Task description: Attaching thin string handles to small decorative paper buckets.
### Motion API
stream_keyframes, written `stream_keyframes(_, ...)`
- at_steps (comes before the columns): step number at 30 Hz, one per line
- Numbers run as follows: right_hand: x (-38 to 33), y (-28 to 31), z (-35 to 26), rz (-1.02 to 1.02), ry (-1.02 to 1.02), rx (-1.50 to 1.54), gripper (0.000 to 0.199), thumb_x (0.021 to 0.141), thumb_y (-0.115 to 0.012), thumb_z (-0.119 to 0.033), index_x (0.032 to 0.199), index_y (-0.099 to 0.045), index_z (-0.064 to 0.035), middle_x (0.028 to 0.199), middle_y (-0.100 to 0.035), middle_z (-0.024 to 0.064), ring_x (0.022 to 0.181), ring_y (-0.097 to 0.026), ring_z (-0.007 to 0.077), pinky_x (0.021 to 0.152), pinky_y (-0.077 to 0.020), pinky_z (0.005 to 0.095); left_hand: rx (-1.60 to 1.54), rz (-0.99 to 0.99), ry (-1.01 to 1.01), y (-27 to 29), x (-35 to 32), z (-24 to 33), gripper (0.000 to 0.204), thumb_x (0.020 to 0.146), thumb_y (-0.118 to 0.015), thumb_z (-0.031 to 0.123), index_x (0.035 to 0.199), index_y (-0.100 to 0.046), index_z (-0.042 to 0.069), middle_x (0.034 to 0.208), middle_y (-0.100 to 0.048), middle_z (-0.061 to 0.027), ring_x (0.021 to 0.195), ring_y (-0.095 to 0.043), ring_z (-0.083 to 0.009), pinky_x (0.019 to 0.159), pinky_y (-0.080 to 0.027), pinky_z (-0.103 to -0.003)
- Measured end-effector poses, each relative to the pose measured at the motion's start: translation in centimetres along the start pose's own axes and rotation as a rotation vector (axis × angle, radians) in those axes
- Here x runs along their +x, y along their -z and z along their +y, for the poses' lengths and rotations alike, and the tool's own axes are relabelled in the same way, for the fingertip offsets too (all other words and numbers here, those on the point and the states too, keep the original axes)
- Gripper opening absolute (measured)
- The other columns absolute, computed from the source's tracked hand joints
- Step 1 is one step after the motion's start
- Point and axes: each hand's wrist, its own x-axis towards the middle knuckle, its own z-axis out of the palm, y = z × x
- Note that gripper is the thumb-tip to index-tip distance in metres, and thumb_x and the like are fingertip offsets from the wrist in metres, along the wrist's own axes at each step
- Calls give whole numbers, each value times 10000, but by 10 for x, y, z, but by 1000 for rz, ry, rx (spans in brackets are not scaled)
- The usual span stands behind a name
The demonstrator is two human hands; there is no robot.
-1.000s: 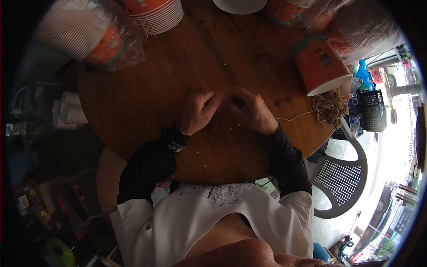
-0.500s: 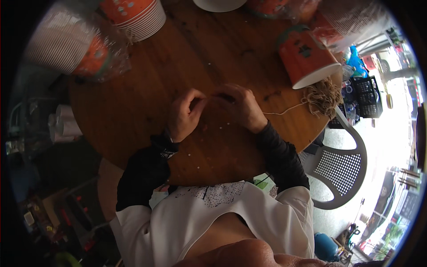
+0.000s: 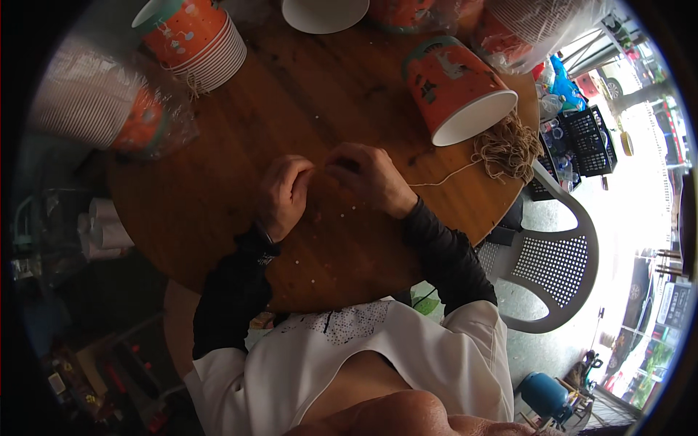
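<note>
My left hand (image 3: 285, 196) is closed in a pinch above the wooden table (image 3: 211, 196); whatever its fingers hold is too small to make out. Close beside it, my right hand (image 3: 372, 178) is also pinched, its fingertips almost meeting the left ones. A thin strand of twine (image 3: 445, 179) leads from a tangled tan bundle (image 3: 509, 149) on the right to my right hand, which holds it. The strand's end is hidden by the fingers. Beside the bundle, a large orange paper bucket (image 3: 452, 83) lies tilted, its white opening toward me.
Stacked paper buckets (image 3: 211, 51) stand at the far left, near a plastic-wrapped stack (image 3: 87, 98). Another wrapped stack (image 3: 523, 29) is at the far right. A white round container (image 3: 325, 14) sits at the far edge. A grey chair (image 3: 556, 269) and black crates (image 3: 589, 142) stand right of the table.
The view has shifted, so the table and its contents appear farther left and slightly lower. Both hands keep nearly the same pinched pose, fingertips still close together.
</note>
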Motion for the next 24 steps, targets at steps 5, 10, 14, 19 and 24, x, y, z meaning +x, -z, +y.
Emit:
stream_keyframes(5, 3, 4, 11, -24, 71, -123, 157, 869, -641, -77, 1009, -623, -8, 874, -652, 93, 761, -638, 173, 678, -510, 314, 64, -50, -34, -5, 8, 5, 192, 840, -639, -24, 1014, -591, 40, 972, -632, -115, 905, -616, -307, 768, -500, -380)
stream_keyframes(10, 3, -2, 51, 37, 181, 88, 217, 853, -614, -115, 1035, -610, 2, 932, -666, 201, 851, -666, 325, 725, -516, 391, -98, 33, -178, -28, 50, 51, 294, 825, -721, 114, 1091, -606, 65, 1012, -625, -115, 917, -624, -287, 753, -515, -369)
stream_keyframes(14, -5, -32, 67, 333, 138, 1045, 176, 835, -641, -137, 975, -619, -33, 848, -647, 151, 818, -656, 260, 741, -518, 331, -279, -235, -88, -70, 82, 100, 294, 889, -685, 204, 1097, -610, 10, 960, -638, -113, 799, -635, -216, 752, -512, -291)
stream_keyframes(19, 14, -22, 56, 142, 14, -119, 169, 817, -644, -201, 891, -613, -52, 739, -640, 130, 724, -658, 258, 616, -493, 377, -1982, -262, 1168, -130, 109, 129, 696, 905, -508, 626, 1131, -529, -32, 1065, -634, -181, 943, -652, -282, 851, -549, -377)
stream_keyframes(24, -7, -23, 121, 116, 567, -142, 384, 827, -666, -202, 1181, -595, -69, 1169, -625, 140, 1121, -577, 266, 939, -452, 372, -1895, 80, 1081, -139, 140, 96, 383, 924, -569, 341, 1137, -551, 24, 1076, -629, -130, 998, -622, -284, 905, -515, -421)
